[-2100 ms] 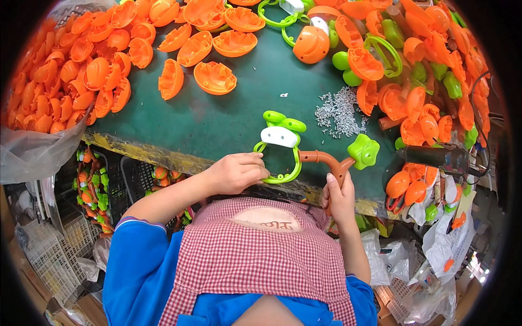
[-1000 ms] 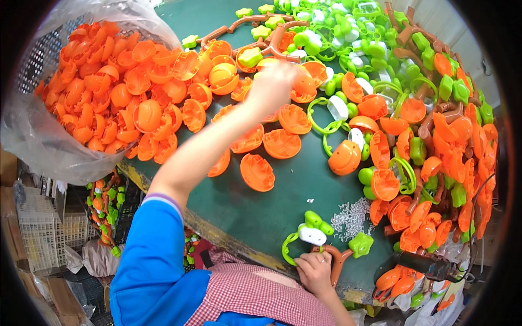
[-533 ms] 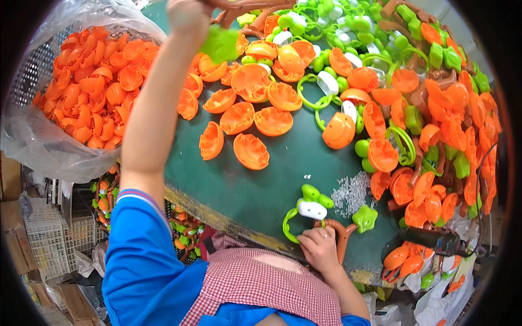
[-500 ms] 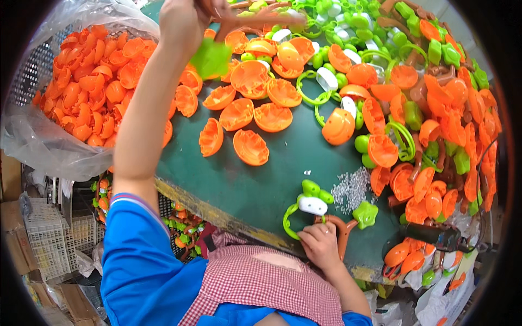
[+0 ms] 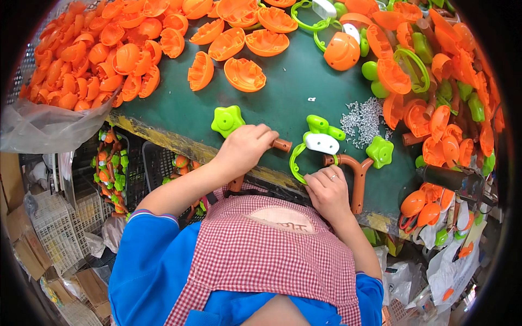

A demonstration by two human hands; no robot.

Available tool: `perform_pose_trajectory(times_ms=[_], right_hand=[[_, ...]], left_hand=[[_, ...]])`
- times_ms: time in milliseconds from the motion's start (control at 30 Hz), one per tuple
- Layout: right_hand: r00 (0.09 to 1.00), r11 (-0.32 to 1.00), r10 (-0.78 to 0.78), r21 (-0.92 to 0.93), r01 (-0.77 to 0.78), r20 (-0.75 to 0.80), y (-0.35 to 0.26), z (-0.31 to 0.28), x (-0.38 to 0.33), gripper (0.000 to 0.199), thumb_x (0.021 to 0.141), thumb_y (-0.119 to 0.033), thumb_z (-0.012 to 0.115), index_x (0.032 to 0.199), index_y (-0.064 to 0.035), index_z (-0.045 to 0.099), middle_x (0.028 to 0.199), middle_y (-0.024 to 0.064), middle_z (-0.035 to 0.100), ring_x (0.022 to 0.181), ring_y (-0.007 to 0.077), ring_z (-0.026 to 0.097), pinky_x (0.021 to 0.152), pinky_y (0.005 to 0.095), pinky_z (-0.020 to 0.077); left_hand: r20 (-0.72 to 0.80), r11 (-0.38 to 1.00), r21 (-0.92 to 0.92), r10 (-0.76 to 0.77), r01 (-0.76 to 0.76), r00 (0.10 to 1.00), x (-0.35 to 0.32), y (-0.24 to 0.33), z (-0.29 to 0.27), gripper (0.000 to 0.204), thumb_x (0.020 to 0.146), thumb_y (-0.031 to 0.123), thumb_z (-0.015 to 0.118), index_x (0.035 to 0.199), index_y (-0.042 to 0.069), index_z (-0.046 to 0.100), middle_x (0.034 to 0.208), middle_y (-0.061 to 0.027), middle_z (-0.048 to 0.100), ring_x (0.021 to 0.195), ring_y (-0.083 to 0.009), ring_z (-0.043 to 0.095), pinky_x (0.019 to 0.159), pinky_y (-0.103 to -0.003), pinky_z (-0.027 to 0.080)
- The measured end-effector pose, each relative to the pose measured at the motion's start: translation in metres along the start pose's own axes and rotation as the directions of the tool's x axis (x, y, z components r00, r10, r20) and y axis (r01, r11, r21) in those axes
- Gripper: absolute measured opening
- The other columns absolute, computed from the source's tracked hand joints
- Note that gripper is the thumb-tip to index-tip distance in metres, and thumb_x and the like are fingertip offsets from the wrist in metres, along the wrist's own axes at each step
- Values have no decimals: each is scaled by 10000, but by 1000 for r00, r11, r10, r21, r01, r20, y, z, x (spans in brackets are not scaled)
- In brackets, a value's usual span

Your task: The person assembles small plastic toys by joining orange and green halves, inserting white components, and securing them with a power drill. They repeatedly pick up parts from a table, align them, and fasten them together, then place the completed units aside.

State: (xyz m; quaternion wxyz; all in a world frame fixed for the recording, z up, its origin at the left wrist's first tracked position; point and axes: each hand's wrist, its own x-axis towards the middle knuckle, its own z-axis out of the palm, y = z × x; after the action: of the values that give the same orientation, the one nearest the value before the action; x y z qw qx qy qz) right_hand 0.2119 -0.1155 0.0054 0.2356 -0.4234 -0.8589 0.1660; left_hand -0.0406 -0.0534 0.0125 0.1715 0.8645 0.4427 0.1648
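Observation:
My left hand (image 5: pixel 244 149) is closed around a brown plastic branch (image 5: pixel 282 145); a green star-shaped piece (image 5: pixel 227 120) shows at its far side. The branch's middle is hidden under my fingers. To its right, my right hand (image 5: pixel 328 190) rests at the table edge, fingers pinched at the joint between a green ring (image 5: pixel 297 164) and a second forked brown branch (image 5: pixel 359 179). That branch carries another green star piece (image 5: pixel 379 152). A white oval piece (image 5: pixel 322 143) with two holes and a green lobed piece (image 5: pixel 318 124) adjoin the ring's upper end.
Small silver screws (image 5: pixel 363 122) lie heaped beyond the right branch. Orange half shells (image 5: pixel 244 74) are spread farther back, and more fill a plastic-lined basket (image 5: pixel 60 127) at left. Mixed orange, green and brown parts crowd the right side, near a dark cylindrical tool (image 5: pixel 448 178).
My left hand has come down from the far parts pile to the near table edge, bringing the brown branch with its green star. My right hand stays by the ring. The view has shifted nearer.

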Motion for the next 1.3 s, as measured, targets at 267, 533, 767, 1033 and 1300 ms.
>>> perform_pose_trajectory(times_ms=[267,533,767,1033,1300], right_hand=[[996,994,-55,102,47,76,-1,-8,5,179,745,-73,687,915,-29,654,749,80,615,736,243,604,755,376,496],[991,997,5,77,-16,136,-10,1,13,211,748,-58,702,951,-30,653,791,82,621,765,249,606,746,373,491],[998,995,-4,103,-3,65,-10,1,10,297,717,4,709,1011,-31,682,859,74,612,794,256,596,725,382,476],[994,989,-29,149,13,106,-5,-1,18,308,690,-27,739,992,-27,683,854,73,614,768,257,601,694,376,475],[926,985,-72,119,124,-370,-7,-16,38,308,701,6,764,998,-15,683,967,121,623,831,278,628,747,377,513]], left_hand=[[-32,971,-52,234,-235,972,11,2,4,281,762,123,632,1032,64,689,927,-56,658,795,-209,644,714,-322,516],[-310,953,-65,262,-295,914,14,15,-5,348,757,121,636,1095,34,645,940,-76,665,891,-255,662,851,-356,526],[-470,892,189,-286,411,835,-19,-90,-87,304,801,139,718,1095,83,666,1056,-100,631,987,-304,578,859,-399,479],[-504,575,88,-678,813,535,-46,-163,-101,439,781,225,783,1138,20,630,888,-32,671,815,-223,612,760,-358,508],[262,-304,-949,-597,88,759,1,-75,-90,319,944,208,635,1223,60,596,985,2,686,771,-38,626,540,-163,424]])
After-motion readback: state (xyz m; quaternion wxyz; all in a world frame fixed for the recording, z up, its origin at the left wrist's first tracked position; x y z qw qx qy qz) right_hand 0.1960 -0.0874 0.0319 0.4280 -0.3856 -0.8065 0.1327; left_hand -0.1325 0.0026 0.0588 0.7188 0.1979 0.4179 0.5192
